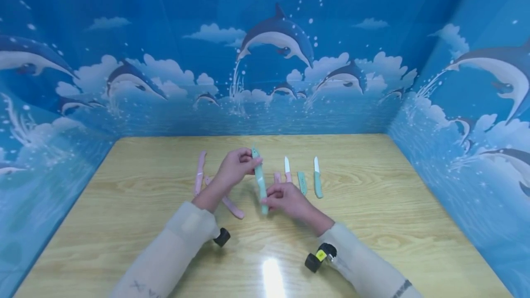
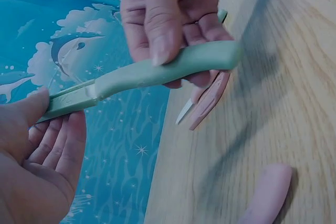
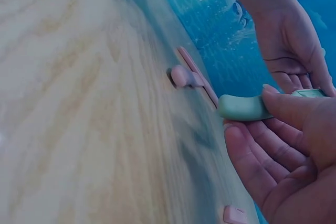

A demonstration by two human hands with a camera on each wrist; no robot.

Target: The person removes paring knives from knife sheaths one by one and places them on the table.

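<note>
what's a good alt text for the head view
A person's left hand and right hand hold a sheathed green knife above a wooden table, left at the sheath, right at the handle. Pink knives lie on the left; on the right lie a bare-bladed pink-handled knife and a bare-bladed green-handled knife, before a blue dolphin backdrop.

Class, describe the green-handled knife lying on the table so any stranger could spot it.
On the table, find the right hand; just beyond it lies the rightmost paring knife, white blade pointing away. Its green handle sets it apart from the pink-handled knife.
</note>
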